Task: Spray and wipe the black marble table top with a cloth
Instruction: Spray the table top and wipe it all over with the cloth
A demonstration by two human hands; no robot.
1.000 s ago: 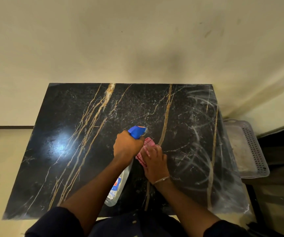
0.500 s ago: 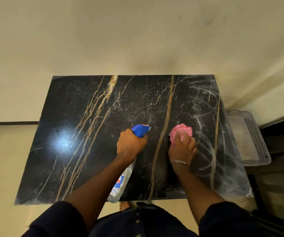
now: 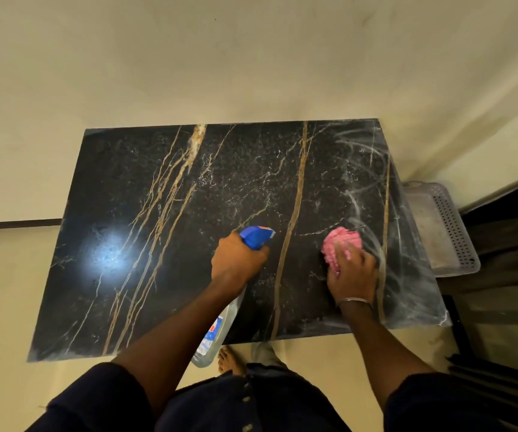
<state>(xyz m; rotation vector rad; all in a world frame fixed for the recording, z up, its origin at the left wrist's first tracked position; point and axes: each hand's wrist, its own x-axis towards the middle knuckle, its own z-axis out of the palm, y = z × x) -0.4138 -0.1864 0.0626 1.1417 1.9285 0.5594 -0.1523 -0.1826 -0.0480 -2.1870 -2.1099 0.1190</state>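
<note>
Table top (image 3: 158, 244), spray bottle (image 3: 255, 236), cloth (image 3: 343, 243), perforated tray (image 3: 447, 226)

Your black marble table top (image 3: 164, 275), veined gold and white, shows smeared wet streaks toward its right edge. Your pink cloth (image 3: 343, 241) sits bunched on it near that edge, held down by your right hand (image 3: 352, 272). Your left hand (image 3: 236, 260) grips the spray bottle (image 3: 256, 236), clear with a blue head, tilted over the front edge.

No legible text made out, a blue and red label (image 3: 215, 328) seen on the clear spray bottle (image 3: 208, 353) at 6 o'clock, its print too blurred to be read
</note>
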